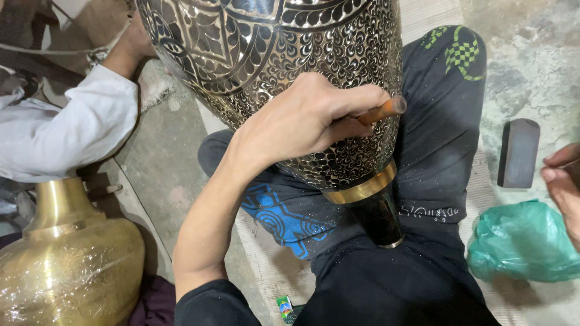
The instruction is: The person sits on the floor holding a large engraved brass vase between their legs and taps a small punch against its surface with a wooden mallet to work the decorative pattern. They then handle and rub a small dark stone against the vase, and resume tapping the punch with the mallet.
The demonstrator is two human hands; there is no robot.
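Vase: large engraved metal vase (272, 54), black and silver pattern, lying across the person's lap, its gold-banded neck (362, 190) pointing down toward the dark trousers (435, 151).
Left hand: left hand (308, 118) resting on the vase's patterned wall, fingers clamped round a wooden-handled tool (383, 110).
Right hand: right hand (565, 181) at the frame's right edge, mostly cut off; open or closed, cannot tell.
Nearby: dark rectangular block (518, 152) on the floor just beside that hand, green plastic bag (522, 241) below it.
Left side: plain brass vase (66, 265) standing upright; another person's white sleeve (66, 124) above it.
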